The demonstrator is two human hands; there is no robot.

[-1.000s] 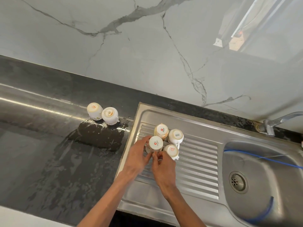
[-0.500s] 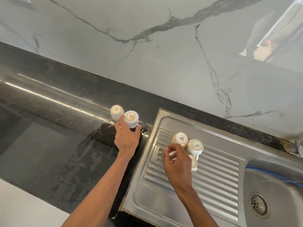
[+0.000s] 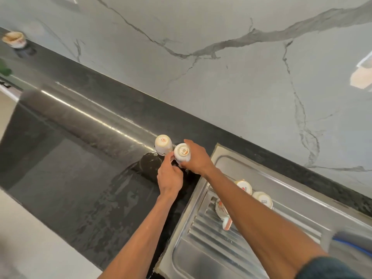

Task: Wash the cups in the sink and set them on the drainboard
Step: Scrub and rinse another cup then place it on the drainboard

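White cups are the point of change; half a second ago only the left hand had reached the pair on the black surface while the right hand was busy at the cluster on the drainboard; now both hands have met at that pair, and the right arm crosses over the drainboard's left edge to get there. The near cup of the two, bottom up, sits in the right hand's grip, fingers curled round its side and closed on it; whether it is lifted clear of the surface I cannot tell. The left hand's grip is partly closed too, its fingertips pinching at the lower edge of that same cup, perhaps the handle, though the spot is hidden. The far cup stands inverted just beside, touching or nearly so, and no hand holds it. Three more cups show upturned on the drainboard's ribs, partly behind the right forearm. My reading: the washing looks done, and the two strays on the wet surface are being gathered to join the rest; this cup first, the far one after. One more cup stands upright far off at the surface's left end, well apart from everything.
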